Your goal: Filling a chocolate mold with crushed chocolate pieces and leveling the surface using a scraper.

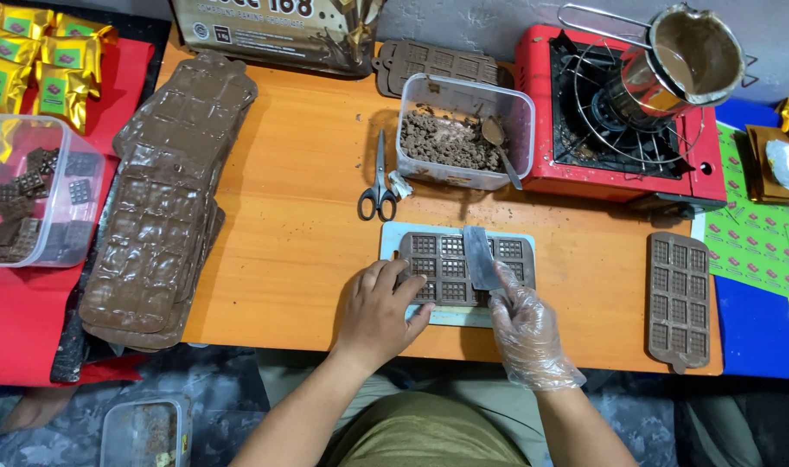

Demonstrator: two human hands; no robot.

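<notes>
A brown silicone chocolate mould (446, 259) lies on a pale blue board (392, 238) on the orange table. My bare left hand (379, 311) presses flat on the mould's left edge. My right hand (526, 329), in a clear plastic glove, holds a metal scraper (481, 257) whose blade rests on the mould's middle cells.
Scissors (378, 186) and a clear tub of chocolate pieces with a spoon (463, 130) lie beyond the mould. A red gas stove (619, 130) carries a metal pot of melted chocolate (684, 60). Filled moulds (165, 207) are stacked left, another mould (678, 298) right. A tub of chocolate squares (31, 203) sits far left.
</notes>
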